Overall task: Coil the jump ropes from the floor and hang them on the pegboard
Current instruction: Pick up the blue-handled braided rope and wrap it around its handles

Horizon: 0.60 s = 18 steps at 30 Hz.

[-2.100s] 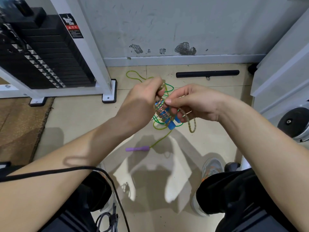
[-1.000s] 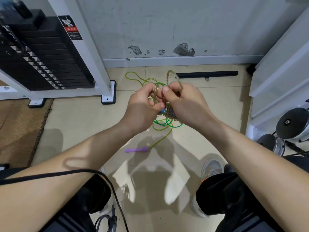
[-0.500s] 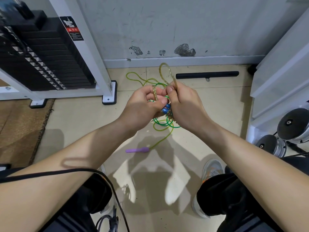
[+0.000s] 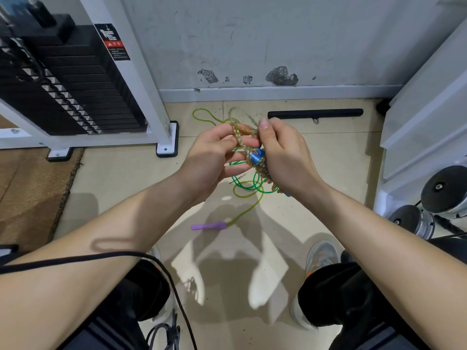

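Frame centre: amber rope [image 4: 241,140] wound tight round blue handles [image 4: 257,155], mostly hidden between the hands. Its free loop above is blurred. Left hand [image 4: 214,157] pinches a strand, fingers curled. Right hand [image 4: 283,157] grips the bundle. Green rope [image 4: 249,190] lies tangled on the floor [image 4: 126,178] behind, partly covered. Purple handle [image 4: 208,226] lower centre.

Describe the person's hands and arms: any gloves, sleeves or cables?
The left hand and right hand are bare: no gloves, rings or watch visible. The forearms show no sleeves. A thin black cable crosses over the left forearm.
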Tool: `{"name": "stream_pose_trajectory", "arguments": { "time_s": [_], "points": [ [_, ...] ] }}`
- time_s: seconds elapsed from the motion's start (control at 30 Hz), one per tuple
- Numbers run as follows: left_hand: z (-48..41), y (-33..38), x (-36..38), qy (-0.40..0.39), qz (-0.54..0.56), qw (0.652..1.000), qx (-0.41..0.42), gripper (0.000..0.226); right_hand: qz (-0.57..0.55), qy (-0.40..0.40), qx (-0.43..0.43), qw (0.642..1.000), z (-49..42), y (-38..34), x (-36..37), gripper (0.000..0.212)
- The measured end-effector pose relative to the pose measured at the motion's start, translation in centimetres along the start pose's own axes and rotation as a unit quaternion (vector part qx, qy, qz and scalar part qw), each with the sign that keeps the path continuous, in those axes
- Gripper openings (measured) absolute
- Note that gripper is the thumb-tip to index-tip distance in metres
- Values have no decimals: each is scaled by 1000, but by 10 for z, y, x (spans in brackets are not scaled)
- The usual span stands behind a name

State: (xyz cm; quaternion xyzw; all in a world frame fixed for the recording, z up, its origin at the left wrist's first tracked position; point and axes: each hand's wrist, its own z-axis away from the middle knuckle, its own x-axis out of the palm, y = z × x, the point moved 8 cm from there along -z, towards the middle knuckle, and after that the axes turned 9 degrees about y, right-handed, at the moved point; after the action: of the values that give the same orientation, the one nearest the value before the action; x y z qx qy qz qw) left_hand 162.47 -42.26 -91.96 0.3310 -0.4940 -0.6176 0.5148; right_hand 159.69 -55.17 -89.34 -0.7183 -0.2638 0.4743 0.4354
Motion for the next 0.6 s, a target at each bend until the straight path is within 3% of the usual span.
{"name": "stream_pose_trajectory", "arguments": {
  "time_s": [0.6],
  "points": [
    [1, -2, 0, 32, 88, 996, 1, 27, -12, 54, -11, 998, -6, 1, -8, 47]
  ]
}}
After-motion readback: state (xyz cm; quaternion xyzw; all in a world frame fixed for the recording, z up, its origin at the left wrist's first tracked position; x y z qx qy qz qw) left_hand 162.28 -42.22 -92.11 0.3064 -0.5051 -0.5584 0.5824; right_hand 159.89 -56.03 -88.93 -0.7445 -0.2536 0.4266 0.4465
